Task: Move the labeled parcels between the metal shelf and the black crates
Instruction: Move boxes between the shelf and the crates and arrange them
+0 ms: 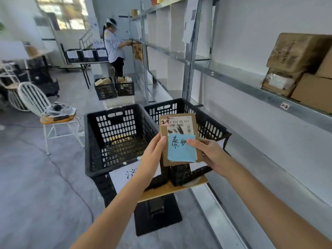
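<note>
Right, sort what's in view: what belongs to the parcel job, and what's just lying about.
Job: parcel, held by left hand and right hand; left crate; right crate; metal shelf; shelved boxes.
Lying about: white chair; folding table.

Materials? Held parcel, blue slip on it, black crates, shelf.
Parcel: brown cardboard, matte, with a printed paper barcode label stuck on.
Blue slip: thin matte paper, going by the marker writing and soft edges.
Black crates: likely moulded plastic, with a slight sheen and uniform slotted lattice walls.
Shelf: grey metal, probably galvanised steel, with a dull sheen and perforated uprights.
</note>
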The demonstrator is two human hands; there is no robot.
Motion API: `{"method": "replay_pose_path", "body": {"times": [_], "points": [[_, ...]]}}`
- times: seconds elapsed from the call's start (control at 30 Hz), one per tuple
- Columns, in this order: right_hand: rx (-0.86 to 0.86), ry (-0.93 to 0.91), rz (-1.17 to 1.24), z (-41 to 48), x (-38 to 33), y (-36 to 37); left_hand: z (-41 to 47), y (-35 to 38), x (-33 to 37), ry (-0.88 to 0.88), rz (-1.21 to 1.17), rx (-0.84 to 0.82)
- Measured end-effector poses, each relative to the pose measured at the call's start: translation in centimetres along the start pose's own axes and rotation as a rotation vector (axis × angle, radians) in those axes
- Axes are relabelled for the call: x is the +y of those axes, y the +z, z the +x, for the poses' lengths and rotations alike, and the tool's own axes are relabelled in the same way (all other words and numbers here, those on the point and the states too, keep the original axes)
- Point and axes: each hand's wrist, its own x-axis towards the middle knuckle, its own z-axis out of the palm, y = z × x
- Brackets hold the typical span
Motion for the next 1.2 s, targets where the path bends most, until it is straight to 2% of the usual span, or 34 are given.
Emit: {"method": "replay_pose_path", "body": {"times": [0.33,0.47,0.63,1.0,1.2], "points": [[0.013,0.015,0.020,14.2,-2.0,-6.7,14.6,2.2,-0.8,-0.025,0.081,0.094],[0.037,0.037,0.014,18.3,-2.6,-8.4,17.9,0.5,-1.9,-0.021,0.205,0.133],[0.067,0.052,-0.048,23.0,-3.4,-8.6,22.3,-2.7,-3.4,-0.050,0.245,0.200],[0.128,0.124,-0.097,31.3,-3.1,-8.6,30.8,-4.8,-5.6,-0.077,0.313,0.070],[0.071,0.184,-0.122,35.3,-2.2,-10.1,33.8,-4.5,-7.0,-0.081,0.364,0.072]]}}
